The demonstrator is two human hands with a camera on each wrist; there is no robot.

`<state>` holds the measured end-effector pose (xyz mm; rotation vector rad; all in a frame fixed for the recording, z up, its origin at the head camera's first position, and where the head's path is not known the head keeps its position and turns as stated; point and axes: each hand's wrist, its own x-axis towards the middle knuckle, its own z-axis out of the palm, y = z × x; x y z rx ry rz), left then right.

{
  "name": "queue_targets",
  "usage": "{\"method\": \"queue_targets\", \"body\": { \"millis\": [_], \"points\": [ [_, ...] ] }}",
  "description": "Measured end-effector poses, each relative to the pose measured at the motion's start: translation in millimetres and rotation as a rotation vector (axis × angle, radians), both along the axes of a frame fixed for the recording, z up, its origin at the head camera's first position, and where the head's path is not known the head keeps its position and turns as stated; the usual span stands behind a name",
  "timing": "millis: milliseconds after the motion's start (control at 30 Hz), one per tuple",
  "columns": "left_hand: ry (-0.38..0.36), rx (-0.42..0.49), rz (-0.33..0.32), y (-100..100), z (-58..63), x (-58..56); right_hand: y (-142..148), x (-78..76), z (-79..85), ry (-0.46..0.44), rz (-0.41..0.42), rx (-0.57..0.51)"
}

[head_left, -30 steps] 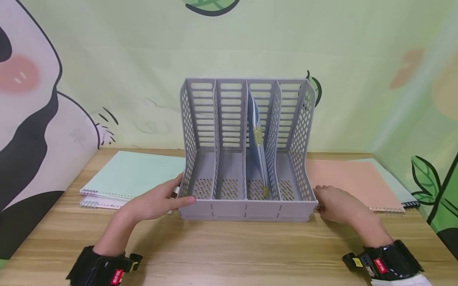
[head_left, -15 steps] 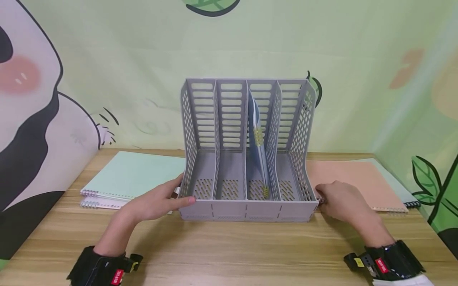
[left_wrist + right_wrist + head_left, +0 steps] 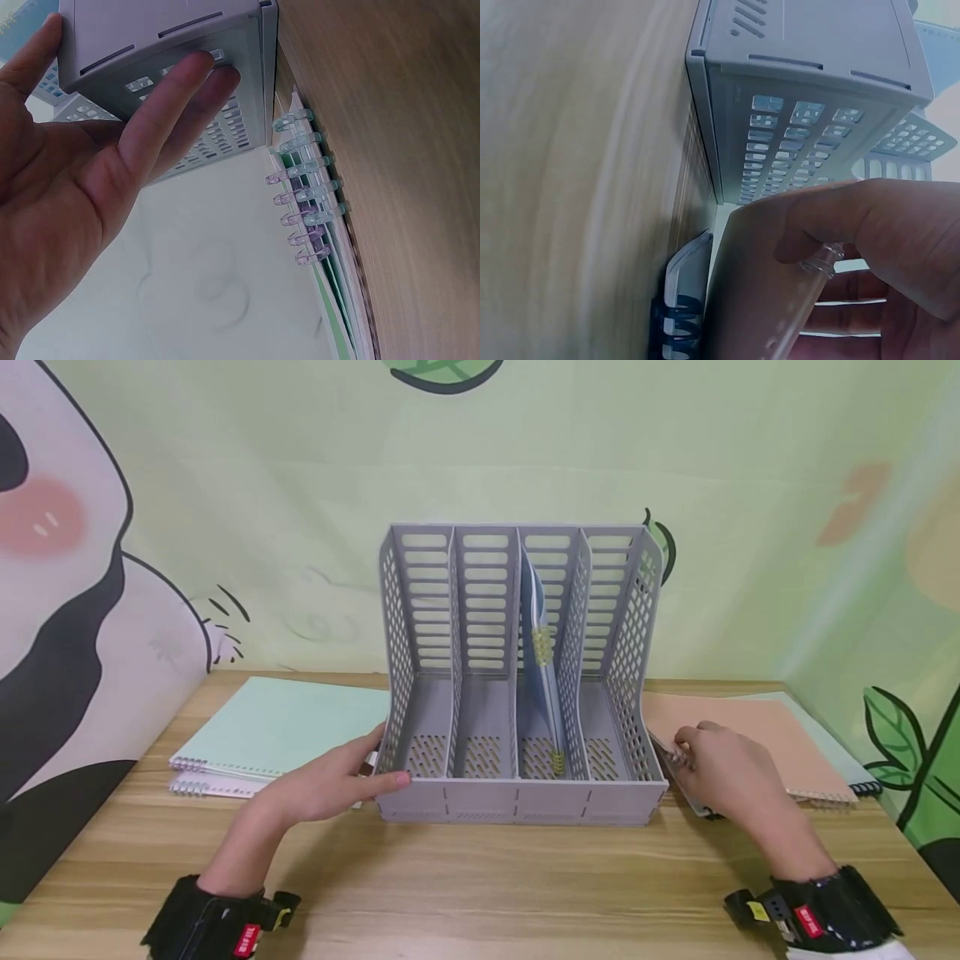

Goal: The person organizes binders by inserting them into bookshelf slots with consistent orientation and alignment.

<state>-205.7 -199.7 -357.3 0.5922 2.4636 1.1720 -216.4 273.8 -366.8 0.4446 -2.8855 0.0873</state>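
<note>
A grey four-slot file organizer (image 3: 517,802) stands upright on the table. My left hand (image 3: 330,781) rests on its left front corner, thumb on the front rim and straight fingers against the outer side panel (image 3: 195,142). To the organizer's right, my right hand (image 3: 727,772) pinches the coil-bound edge of a peach spiral notebook (image 3: 795,747) between thumb and fingers. The notebook's near left corner is raised, and its clear coil (image 3: 821,259) shows beside the thumb. Under it lies a pale green notebook (image 3: 832,743) with a black coil (image 3: 679,322).
Blue notebooks (image 3: 536,668) with yellow coils lean in the organizer's third slot from the left. Left of the organizer, mint-green spiral notebooks (image 3: 300,718) lie stacked on the wooden table (image 3: 495,893). A patterned backdrop (image 3: 300,527) hangs behind.
My right hand has moved slightly right and up from the organizer's side, lifting the peach notebook's near left corner and uncovering part of the notebook below. The left hand and organizer have not moved.
</note>
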Motion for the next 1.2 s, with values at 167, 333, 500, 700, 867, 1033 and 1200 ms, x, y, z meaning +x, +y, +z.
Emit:
{"method": "queue_targets", "body": {
  "millis": [167, 333, 500, 700, 867, 1033, 1200],
  "points": [
    [-0.004, -0.001, 0.001, 0.2, -0.1, 0.1, -2.4, 1.1, 2.4, 0.03, -0.054, -0.035],
    [-0.004, 0.001, -0.003, 0.5, 0.1, 0.5, -2.5, 2.9, 2.0, 0.063, -0.074, -0.058],
    [-0.002, 0.01, -0.011, 0.8, 0.6, 1.3, -1.1, 3.0, 1.4, 0.119, -0.065, -0.069],
    [0.001, 0.014, -0.01, 1.1, 1.4, 1.6, -0.5, 2.8, -0.2, 0.212, -0.068, -0.105],
    [0.009, 0.013, -0.013, 1.2, 1.1, 1.2, -1.6, 3.0, -0.8, 0.276, -0.077, -0.14],
    [0.001, 0.008, -0.005, 0.9, 0.8, 1.2, -3.4, 2.7, -0.3, 0.367, -0.068, -0.187],
    [-0.008, 0.013, -0.001, 0.7, 0.6, 1.2, -5.2, 2.4, 1.0, 0.429, -0.068, -0.22]
  ]
}}
